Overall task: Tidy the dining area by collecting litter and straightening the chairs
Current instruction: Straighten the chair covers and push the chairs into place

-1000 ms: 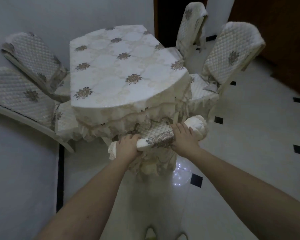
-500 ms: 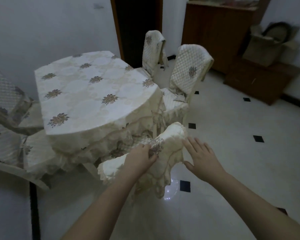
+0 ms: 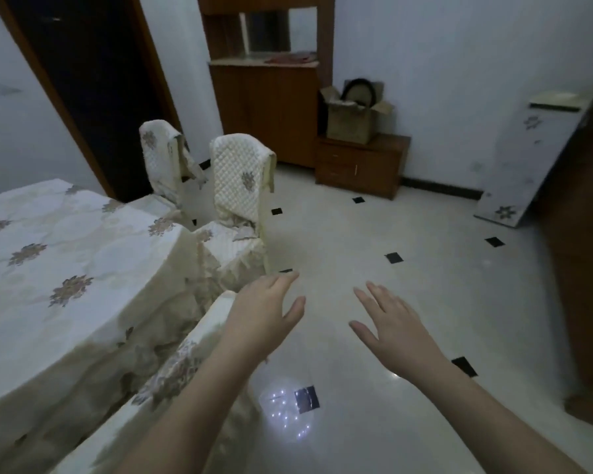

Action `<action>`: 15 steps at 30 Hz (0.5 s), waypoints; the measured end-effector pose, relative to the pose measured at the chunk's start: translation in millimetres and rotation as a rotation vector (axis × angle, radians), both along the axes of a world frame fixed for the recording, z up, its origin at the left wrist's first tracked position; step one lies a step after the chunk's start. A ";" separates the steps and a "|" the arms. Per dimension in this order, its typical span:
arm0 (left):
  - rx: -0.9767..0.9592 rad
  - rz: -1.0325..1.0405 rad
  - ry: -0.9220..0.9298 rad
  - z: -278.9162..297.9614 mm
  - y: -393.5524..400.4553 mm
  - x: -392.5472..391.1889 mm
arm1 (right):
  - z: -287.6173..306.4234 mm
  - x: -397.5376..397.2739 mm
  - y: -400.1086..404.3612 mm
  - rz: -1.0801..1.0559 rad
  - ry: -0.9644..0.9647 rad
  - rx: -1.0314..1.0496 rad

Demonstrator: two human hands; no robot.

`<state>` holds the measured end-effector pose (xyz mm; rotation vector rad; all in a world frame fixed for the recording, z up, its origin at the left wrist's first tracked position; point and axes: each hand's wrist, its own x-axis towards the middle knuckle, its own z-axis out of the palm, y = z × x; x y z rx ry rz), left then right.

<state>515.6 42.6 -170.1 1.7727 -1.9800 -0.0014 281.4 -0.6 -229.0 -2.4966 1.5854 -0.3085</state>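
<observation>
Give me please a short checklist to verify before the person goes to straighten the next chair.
1. Left hand free, open: ok.
2. Right hand free, open: ok.
3. Nearest chair tucked against the table: ok, its back meets the cloth edge.
4. Quilted chair aligned with the table: not ok, it stands angled.
5. Floor toward that chair free of obstacles: ok.
6. Litter on the floor: cannot tell.

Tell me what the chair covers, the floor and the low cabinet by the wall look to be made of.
Chair covers: cream quilted fabric, going by the diamond stitching, floral motif and frilled hem. Floor: glossy pale tile with small black inserts, probably ceramic or polished stone; it mirrors light spots. Low cabinet: brown wood or wood veneer with a smooth, slightly shiny finish; which one cannot be told.
</observation>
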 end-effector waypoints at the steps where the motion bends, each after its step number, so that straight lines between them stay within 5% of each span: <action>1: -0.036 -0.028 -0.015 8.3 -9.0 -13.2 | 3.6 -12.6 -6.2 -0.023 -0.007 -0.018; 5: -0.125 -0.077 -0.074 32.6 -46.9 -66.6 | 23.5 -72.0 -32.3 -0.085 -0.028 -0.083; 15: 0.107 -0.071 -0.321 33.3 -126.8 -171.7 | 66.5 -189.5 -100.9 -0.191 -0.019 -0.097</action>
